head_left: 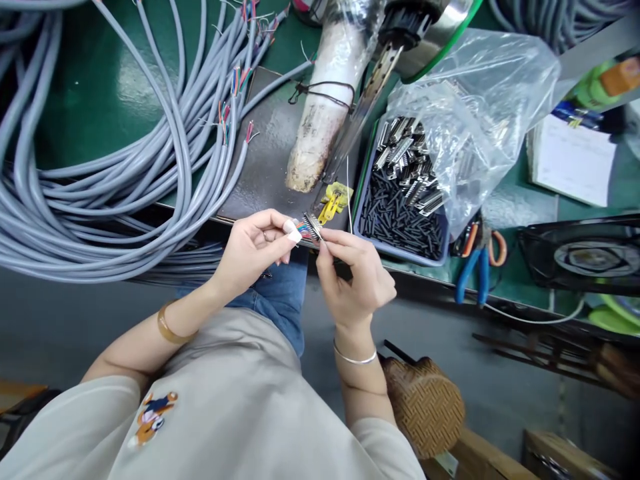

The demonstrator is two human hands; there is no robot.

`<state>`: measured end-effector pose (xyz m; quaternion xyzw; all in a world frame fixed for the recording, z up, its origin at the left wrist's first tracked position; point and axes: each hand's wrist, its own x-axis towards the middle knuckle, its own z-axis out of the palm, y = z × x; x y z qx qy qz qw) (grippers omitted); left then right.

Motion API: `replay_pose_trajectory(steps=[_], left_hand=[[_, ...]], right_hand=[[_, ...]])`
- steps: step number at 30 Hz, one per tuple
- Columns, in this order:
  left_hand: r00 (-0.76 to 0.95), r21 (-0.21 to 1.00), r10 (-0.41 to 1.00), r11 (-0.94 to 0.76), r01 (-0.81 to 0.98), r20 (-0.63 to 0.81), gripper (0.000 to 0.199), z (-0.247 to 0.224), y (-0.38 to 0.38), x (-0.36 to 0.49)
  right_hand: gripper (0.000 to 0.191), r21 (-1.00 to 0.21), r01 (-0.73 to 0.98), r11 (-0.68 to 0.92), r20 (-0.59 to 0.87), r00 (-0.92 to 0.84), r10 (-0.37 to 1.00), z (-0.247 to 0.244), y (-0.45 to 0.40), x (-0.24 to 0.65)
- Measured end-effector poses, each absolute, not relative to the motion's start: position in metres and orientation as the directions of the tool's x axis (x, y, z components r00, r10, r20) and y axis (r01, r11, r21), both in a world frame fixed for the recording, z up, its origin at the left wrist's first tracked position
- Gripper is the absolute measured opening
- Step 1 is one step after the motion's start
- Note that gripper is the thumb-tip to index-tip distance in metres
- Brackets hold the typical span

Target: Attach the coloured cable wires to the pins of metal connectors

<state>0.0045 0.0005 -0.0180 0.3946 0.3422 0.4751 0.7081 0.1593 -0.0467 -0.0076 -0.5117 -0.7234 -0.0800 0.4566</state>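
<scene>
My left hand (257,250) pinches the thin coloured wires (302,230) near the table's front edge. Its thumb and forefinger are pressed together, and the wires stick out to the right of them. A metal multi-pin connector (313,227) meets the wire ends, its pins facing left. The fingertips of my right hand (353,270) grip this connector from the right. Just above it, a yellow clip (330,203) rests on the dark mat (265,180). Whether each wire touches a pin is too small to tell.
Grey cables (165,173) lie coiled on the left. A soldering iron (363,110) points down from above, beside a wrapped white tube (320,113). A blue bin (400,250) holds connectors and black sleeves. Pliers (475,267) and a black fan (585,257) are on the right.
</scene>
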Motion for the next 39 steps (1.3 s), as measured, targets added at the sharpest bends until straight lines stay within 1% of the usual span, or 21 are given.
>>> replay_pose_trajectory(steps=[4,8,14,16,19,24,29,32,35,39], left_hand=[[0.294,0.89,0.948,0.233,-0.392,-0.119,0.023,-0.016,0.002,0.006],[0.28,0.886,0.95,0.247,-0.393,-0.14,0.021,-0.017,0.004,0.006],[0.374,0.794,0.908,0.366,-0.486,-0.19,0.01,-0.016,0.005,0.001],[0.396,0.763,0.896,0.396,-0.511,-0.2,0.01,-0.016,0.005,-0.001],[0.415,0.738,0.89,0.407,-0.538,-0.188,0.013,-0.018,0.004,-0.003],[0.433,0.735,0.889,0.392,-0.553,-0.148,0.018,-0.022,0.002,-0.006],[0.448,0.735,0.879,0.413,-0.537,-0.166,0.018,-0.019,0.003,-0.007],[0.419,0.771,0.89,0.392,-0.502,-0.18,0.02,-0.017,0.003,-0.004],[0.338,0.846,0.927,0.307,-0.436,-0.162,0.022,-0.016,0.004,0.0],[0.225,0.926,0.968,0.182,-0.33,-0.11,0.02,-0.013,0.006,0.006]], right_hand=[[0.021,-0.399,0.803,0.443,0.739,-0.004,0.673,-0.012,-0.044,0.159],[0.018,-0.466,0.777,0.422,0.706,0.039,0.707,-0.017,-0.045,0.159],[0.018,-0.531,0.732,0.428,0.674,0.059,0.737,-0.02,-0.045,0.161],[0.019,-0.528,0.73,0.435,0.679,0.055,0.732,-0.021,-0.046,0.16],[0.02,-0.484,0.748,0.453,0.707,0.03,0.706,-0.022,-0.049,0.159],[0.016,-0.406,0.789,0.462,0.75,-0.002,0.661,-0.023,-0.052,0.159],[0.019,-0.391,0.792,0.468,0.769,0.003,0.639,-0.023,-0.052,0.159],[0.021,-0.402,0.796,0.453,0.764,0.02,0.645,-0.025,-0.051,0.158],[0.019,-0.426,0.788,0.445,0.752,0.035,0.658,-0.028,-0.048,0.157],[0.019,-0.454,0.772,0.444,0.744,0.055,0.665,-0.029,-0.043,0.154]])
